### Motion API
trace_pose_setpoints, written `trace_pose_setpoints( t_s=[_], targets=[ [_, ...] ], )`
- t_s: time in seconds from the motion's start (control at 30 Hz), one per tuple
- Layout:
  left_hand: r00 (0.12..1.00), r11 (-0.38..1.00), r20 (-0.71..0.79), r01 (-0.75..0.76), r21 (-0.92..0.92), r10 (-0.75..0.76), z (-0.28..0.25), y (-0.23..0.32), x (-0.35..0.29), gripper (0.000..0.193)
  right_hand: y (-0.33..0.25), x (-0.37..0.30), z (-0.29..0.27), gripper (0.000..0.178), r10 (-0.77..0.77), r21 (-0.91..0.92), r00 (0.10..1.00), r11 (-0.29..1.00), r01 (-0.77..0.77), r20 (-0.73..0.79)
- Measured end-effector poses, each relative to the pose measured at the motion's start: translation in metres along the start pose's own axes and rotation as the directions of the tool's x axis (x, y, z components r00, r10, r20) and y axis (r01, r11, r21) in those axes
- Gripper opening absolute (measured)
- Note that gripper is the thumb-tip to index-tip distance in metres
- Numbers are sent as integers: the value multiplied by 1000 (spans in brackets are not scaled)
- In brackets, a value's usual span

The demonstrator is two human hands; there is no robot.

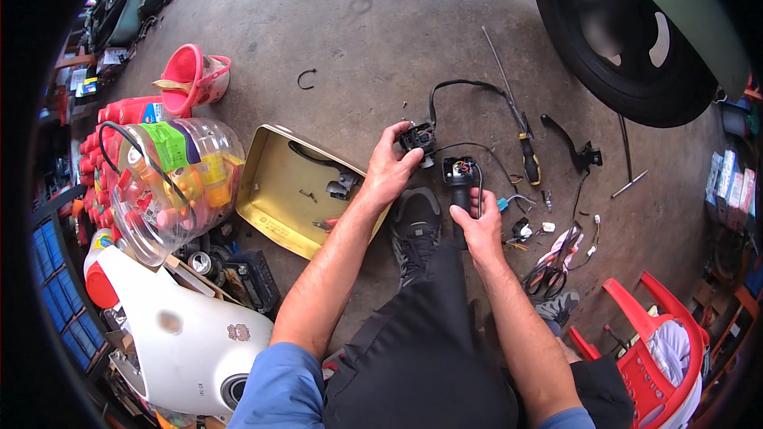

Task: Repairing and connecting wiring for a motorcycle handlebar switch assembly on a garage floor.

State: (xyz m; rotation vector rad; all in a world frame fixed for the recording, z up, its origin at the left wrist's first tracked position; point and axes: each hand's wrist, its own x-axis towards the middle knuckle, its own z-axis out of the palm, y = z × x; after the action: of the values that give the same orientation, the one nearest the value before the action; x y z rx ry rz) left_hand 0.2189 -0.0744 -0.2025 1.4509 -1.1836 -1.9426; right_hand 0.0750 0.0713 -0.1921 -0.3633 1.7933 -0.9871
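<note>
My left hand is closed around a black plastic switch housing, gripping it between thumb and fingers. From this housing a black cable arches away to the right. Just to its right, my right hand is wrapped around a black handlebar grip, held upright. Coloured wires show inside the grip's open switch head. The two parts are close together but apart. Beyond them on the floor lies a screwdriver with a yellow and black handle. A black lever rests farther right.
At my left is a gold-coloured tray with small parts inside. Past it stand a clear plastic jar, a pink bucket and a white body panel. Scissors and loose connectors lie right; a red chair and a wheel stand beyond.
</note>
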Motion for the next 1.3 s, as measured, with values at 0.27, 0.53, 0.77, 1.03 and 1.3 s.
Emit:
trace_pose_setpoints(
  t_s=[0.27, 0.53, 0.77, 1.03, 1.3],
  targets=[
    [1000, 999, 24, 14, -32, -13, -2, -9, 3, 53, -2, -3, 0, 48, 28, 30, 999, 999, -29, 16],
    [1000, 999, 22, -10, -44, 11, -2, -10, 3, 55, -1, -2, -1, 48, 38, 38, 999, 999, -38, -6],
    [999, 999, 28, 22, -27, -22, -2, -8, 3, 56, -3, -4, -2, 49, 36, 40, 999, 999, -36, 4],
    [999, 999, 23, 29, -14, -28, -2, -8, 2, 55, -9, -9, -2, 50, 49, 35, 999, 998, -49, 15],
    [1000, 1000, 27, 17, -14, -17, -2, -6, 2, 55, -7, -10, -1, 50, 38, 48, 999, 998, -39, 17]
  ],
)
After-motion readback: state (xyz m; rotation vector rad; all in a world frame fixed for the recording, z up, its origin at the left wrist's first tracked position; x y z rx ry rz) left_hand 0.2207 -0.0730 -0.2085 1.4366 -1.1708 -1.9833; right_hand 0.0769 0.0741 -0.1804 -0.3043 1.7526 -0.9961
